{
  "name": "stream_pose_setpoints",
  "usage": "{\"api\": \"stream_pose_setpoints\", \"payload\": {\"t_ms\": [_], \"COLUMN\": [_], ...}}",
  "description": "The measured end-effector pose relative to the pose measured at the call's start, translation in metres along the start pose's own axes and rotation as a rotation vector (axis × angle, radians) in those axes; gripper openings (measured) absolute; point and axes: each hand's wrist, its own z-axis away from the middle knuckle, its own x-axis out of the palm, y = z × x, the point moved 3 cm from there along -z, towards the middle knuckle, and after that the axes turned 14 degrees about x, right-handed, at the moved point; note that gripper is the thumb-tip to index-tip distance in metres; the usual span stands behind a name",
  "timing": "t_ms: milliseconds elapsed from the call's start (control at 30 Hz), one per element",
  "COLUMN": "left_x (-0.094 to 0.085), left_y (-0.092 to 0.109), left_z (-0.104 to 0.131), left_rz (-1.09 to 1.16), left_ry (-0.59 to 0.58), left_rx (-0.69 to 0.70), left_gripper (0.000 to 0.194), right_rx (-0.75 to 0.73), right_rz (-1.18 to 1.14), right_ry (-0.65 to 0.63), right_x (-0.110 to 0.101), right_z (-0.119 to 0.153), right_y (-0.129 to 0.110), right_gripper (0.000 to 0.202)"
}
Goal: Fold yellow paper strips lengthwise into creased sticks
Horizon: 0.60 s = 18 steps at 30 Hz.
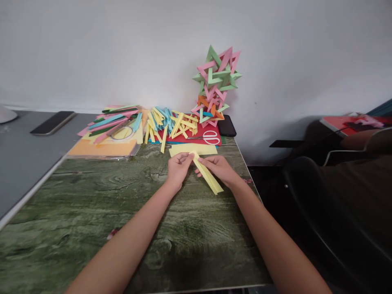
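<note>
Between my two hands is a yellow paper strip (pixel 208 178), creased along its length and slanting down to the right. My left hand (pixel 180 168) pinches its upper end between thumb and fingers. With thumb on top, my right hand (pixel 219 166) grips the strip's right edge a little lower down. Just beyond my fingers a flat yellow paper piece (pixel 192 149) lies on the table. Behind it are white-handled scissors (pixel 210 137) on red paper (pixel 180 137), beside a heap of folded yellow strips (pixel 184 123) and blue strips (pixel 165 119).
A star-shaped paper model (pixel 217 75) in pink, green and orange stands against the wall. Near it lies a black phone (pixel 227 126). Coloured strips and a tape roll (pixel 121 133) rest on orange paper (pixel 101 148) at left. Another phone (pixel 53 122) is on the grey surface. A dark chair (pixel 315 212) stands right.
</note>
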Motion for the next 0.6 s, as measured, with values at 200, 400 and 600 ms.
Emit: {"api": "stream_pose_setpoints", "payload": {"t_ms": [200,400,600], "left_x": [-0.0006,0.0024,0.0016], "left_y": [0.0000,0.0030,0.0030], "left_z": [-0.0008,0.0001,-0.0012], "left_rz": [0.016,0.052,0.085], "left_ry": [-0.024,-0.031,-0.049], "left_rx": [0.002,-0.025,-0.042], "left_gripper": [0.022,0.023,0.024], "right_rx": [0.015,0.019,0.038], "right_rz": [0.069,0.064,0.114], "right_ry": [-0.079,-0.130,-0.164], "right_x": [0.0059,0.0085,0.0074], "right_z": [0.0017,0.0038,0.0063], "right_y": [-0.0003,-0.0024,-0.0023], "right_gripper": [0.036,0.036,0.035]}}
